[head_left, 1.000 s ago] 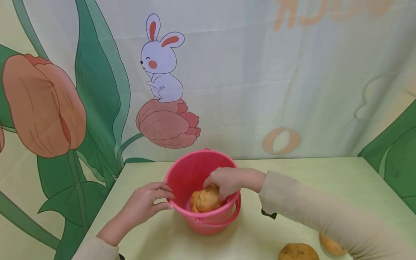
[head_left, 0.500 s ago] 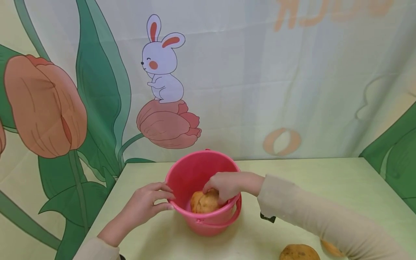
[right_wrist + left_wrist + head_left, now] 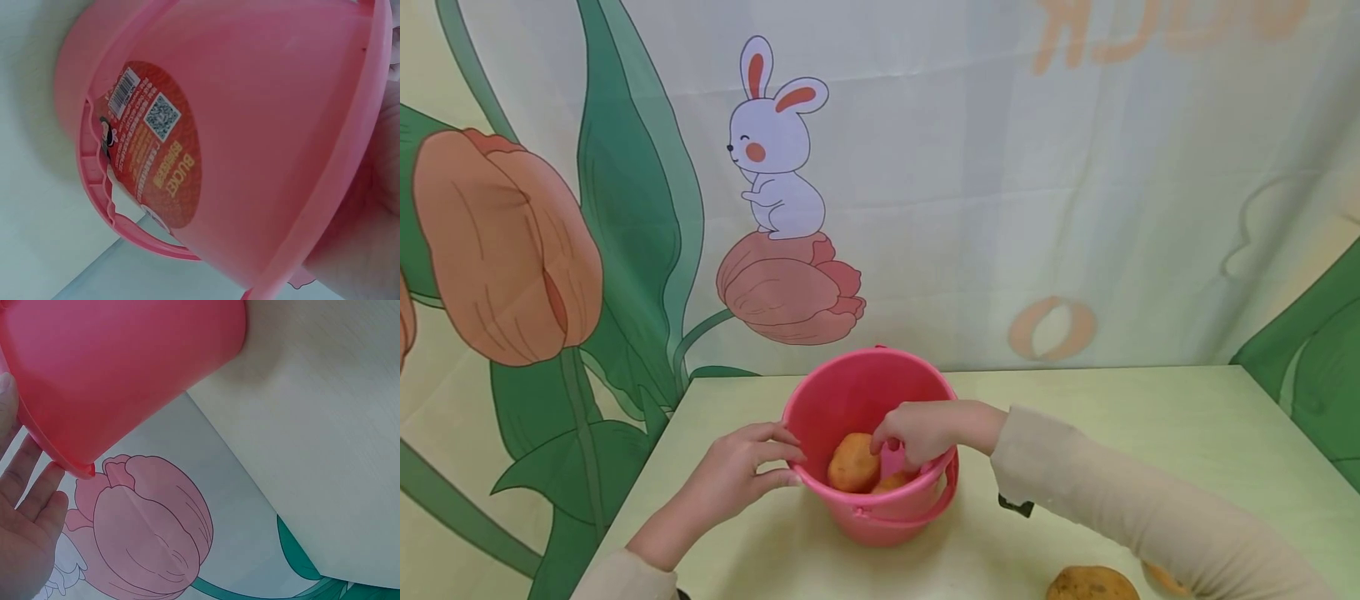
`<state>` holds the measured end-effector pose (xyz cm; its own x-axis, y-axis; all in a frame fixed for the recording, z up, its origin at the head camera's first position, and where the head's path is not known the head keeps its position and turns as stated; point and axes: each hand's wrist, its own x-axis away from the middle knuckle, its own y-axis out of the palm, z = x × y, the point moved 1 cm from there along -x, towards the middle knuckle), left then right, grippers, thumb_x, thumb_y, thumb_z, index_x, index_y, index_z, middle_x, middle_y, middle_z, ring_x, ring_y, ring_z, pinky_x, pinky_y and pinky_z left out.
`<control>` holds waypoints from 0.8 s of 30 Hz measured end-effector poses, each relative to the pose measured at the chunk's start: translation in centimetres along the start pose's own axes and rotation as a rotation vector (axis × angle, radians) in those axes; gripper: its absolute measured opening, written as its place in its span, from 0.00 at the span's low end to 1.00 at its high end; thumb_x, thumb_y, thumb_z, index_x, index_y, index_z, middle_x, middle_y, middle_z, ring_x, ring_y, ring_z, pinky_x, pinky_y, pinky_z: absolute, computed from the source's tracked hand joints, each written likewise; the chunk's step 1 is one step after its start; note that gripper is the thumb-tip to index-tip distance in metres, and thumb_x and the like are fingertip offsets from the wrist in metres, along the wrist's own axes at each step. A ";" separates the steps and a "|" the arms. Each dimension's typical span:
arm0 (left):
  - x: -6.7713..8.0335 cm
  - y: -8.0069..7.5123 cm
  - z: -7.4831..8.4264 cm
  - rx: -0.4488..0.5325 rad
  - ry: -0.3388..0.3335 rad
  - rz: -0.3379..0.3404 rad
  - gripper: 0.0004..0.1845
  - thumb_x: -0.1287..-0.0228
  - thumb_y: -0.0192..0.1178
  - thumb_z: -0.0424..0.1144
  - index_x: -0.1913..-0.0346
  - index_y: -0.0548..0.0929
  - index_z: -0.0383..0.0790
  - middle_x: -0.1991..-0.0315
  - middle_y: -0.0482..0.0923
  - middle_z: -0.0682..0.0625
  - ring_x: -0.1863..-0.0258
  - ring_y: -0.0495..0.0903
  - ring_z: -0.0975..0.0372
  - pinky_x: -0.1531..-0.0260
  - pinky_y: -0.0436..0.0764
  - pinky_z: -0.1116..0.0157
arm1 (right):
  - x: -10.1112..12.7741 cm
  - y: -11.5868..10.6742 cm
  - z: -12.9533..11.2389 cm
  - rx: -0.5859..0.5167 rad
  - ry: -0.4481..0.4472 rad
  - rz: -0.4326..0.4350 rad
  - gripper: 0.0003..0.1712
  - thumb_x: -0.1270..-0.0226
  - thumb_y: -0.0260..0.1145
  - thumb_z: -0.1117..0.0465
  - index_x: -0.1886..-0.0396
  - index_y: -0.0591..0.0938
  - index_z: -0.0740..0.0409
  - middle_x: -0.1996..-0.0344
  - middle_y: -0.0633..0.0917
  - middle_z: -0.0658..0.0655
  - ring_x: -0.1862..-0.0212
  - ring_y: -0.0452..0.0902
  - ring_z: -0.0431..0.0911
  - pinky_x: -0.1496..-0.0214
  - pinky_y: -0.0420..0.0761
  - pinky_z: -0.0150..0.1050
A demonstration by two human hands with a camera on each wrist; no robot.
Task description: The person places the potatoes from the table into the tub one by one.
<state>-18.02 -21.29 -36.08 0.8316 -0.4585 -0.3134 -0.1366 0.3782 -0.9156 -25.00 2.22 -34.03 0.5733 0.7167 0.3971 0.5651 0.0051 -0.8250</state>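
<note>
A pink plastic bucket (image 3: 865, 375) stands upright on the table, its handle hanging down on the near right side. My left hand (image 3: 748, 458) grips the left rim, fingers over the edge and thumb along the outside. My right hand (image 3: 921, 429) reaches over the right rim into the bucket, fingers spread apart above the bottom with nothing visible between them. One potato (image 3: 853, 463) lies inside on the left, right by the fingertips. Another potato (image 3: 893, 482) shows only its top behind the near rim. The right wrist view shows a red label (image 3: 153, 144) on the bucket's side.
Two more potatoes lie at the table's front right: one potato (image 3: 1092, 585) cut off by the frame's bottom, the other (image 3: 1165, 578) partly under the right sleeve (image 3: 1120, 492). A printed cloth (image 3: 940, 208) hangs behind the pale table (image 3: 1075, 400).
My right hand has lowered slightly in the bucket and let go of a potato. The potatoes inside now lie apart, with a gap beneath the fingers. My left hand stays on the rim.
</note>
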 end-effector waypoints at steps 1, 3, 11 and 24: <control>0.0 0.0 0.0 0.001 0.000 0.000 0.13 0.59 0.68 0.46 0.65 0.85 0.52 0.61 0.79 0.56 0.57 0.76 0.63 0.61 0.80 0.65 | 0.0 0.0 0.0 0.000 0.001 0.002 0.27 0.56 0.70 0.66 0.52 0.79 0.45 0.64 0.76 0.44 0.58 0.71 0.40 0.70 0.77 0.27; 0.0 0.0 0.0 -0.001 -0.001 0.001 0.13 0.59 0.68 0.46 0.65 0.85 0.52 0.61 0.79 0.56 0.57 0.76 0.63 0.61 0.80 0.65 | 0.0 0.0 0.1 -0.003 0.003 0.004 0.27 0.56 0.70 0.67 0.53 0.79 0.45 0.65 0.77 0.46 0.59 0.71 0.40 0.70 0.77 0.27; 0.0 0.0 0.0 -0.011 0.002 0.002 0.13 0.59 0.68 0.46 0.65 0.85 0.52 0.61 0.79 0.57 0.57 0.76 0.63 0.61 0.80 0.65 | 0.0 0.2 0.4 -0.010 -0.025 0.007 0.23 0.52 0.66 0.67 0.53 0.79 0.48 0.67 0.77 0.48 0.64 0.70 0.39 0.71 0.77 0.27; -0.1 0.0 0.1 -0.003 -0.042 -0.034 0.13 0.58 0.68 0.45 0.65 0.85 0.51 0.61 0.78 0.58 0.56 0.76 0.62 0.62 0.81 0.65 | 0.7 -0.1 0.5 -0.016 -0.029 0.029 0.22 0.52 0.67 0.65 0.54 0.79 0.48 0.67 0.77 0.47 0.63 0.70 0.39 0.71 0.77 0.27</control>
<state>-18.03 -21.14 -35.97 0.8579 -0.4366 -0.2710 -0.1092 0.3605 -0.9264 -24.93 3.06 -33.87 0.5724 0.7361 0.3612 0.5584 -0.0273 -0.8291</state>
